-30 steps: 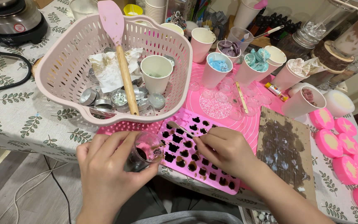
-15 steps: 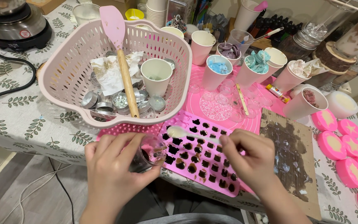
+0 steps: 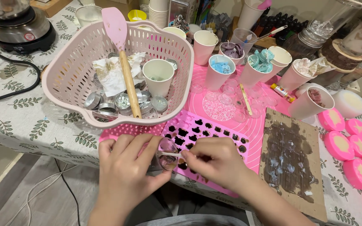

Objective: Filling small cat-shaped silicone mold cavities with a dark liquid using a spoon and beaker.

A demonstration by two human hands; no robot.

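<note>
Where fingers (image 3: 177,155) meet: cup (image 3: 167,153) beside mold (image 3: 214,138)

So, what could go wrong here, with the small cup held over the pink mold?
1. The left hand tilts the cup at the table's edge; dark contents might drip past the mold.
2. The right hand scrapes with a thin stick, so a slip could smear filled cavities.
3. The basket sits close behind and may get bumped.
</note>
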